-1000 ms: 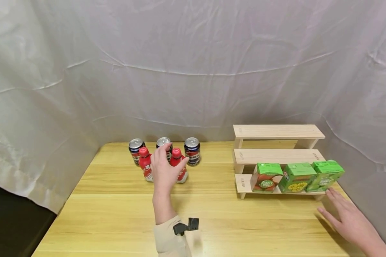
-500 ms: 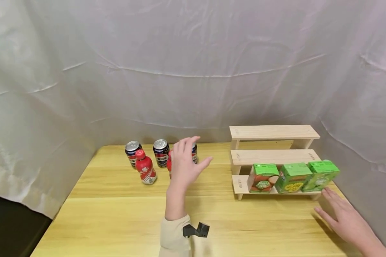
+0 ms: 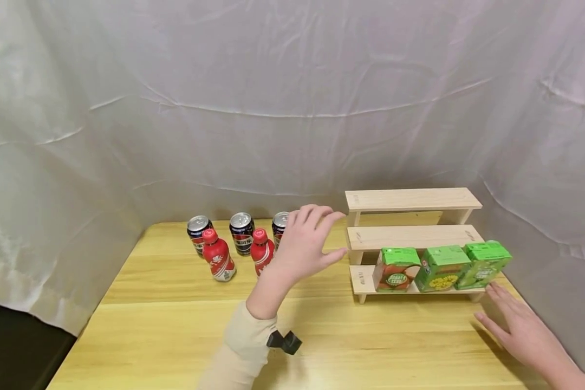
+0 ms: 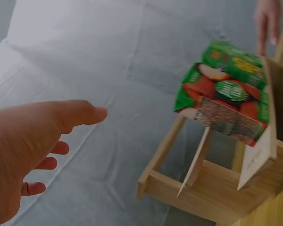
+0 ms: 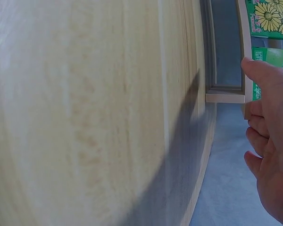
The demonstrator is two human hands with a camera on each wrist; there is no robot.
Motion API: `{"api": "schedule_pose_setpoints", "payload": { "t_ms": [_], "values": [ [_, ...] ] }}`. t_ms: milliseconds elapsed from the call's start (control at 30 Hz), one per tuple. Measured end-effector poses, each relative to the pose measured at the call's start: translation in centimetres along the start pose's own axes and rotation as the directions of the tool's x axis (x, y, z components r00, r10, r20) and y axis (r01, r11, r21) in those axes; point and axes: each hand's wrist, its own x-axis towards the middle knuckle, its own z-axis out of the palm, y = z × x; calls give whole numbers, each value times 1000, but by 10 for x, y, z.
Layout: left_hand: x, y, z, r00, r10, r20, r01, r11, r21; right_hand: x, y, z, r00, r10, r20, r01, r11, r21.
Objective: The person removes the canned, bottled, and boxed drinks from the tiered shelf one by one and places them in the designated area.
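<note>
My left hand is in the air between the right-hand red bottle and the left end of a three-step wooden shelf. It holds nothing; thumb and fingers are apart. On the shelf's lowest step stand three green drink cartons: one with red fruit, one with yellow flowers and a lighter green one. My right hand, fingers extended, is at the shelf's front right corner, also in the right wrist view. Whether it touches the shelf is unclear. Another red bottle stands upright further left.
Three dark cola cans stand in a row behind the bottles; my left hand partly covers the rightmost one. The shelf's upper two steps bear nothing. Grey cloth hangs behind and beside the wooden table.
My left hand has moved right, away from the red bottles and towards the shelf, uncovering both bottles and the middle can. My right hand has stayed near the shelf corner. The view has shifted slightly.
</note>
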Motion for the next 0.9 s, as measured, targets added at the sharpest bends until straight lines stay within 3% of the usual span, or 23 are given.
{"api": "schedule_pose_setpoints", "payload": {
  "t_ms": [167,367,700,900],
  "values": [
    [11,10,4,991,118,62,-121,991,52,1,-1,-2,1000,1,-3,-1,1000,-5],
    [17,23,19,969,201,143,-212,975,71,0,-2,-1,1000,0,-2,0,1000,-10],
    [28,42,54,945,212,250,-225,974,27,0,0,1,1000,-7,-11,7,1000,-17],
    [33,50,69,942,218,253,-234,971,36,0,-2,0,1000,23,20,-23,1000,-5]
  ]
}}
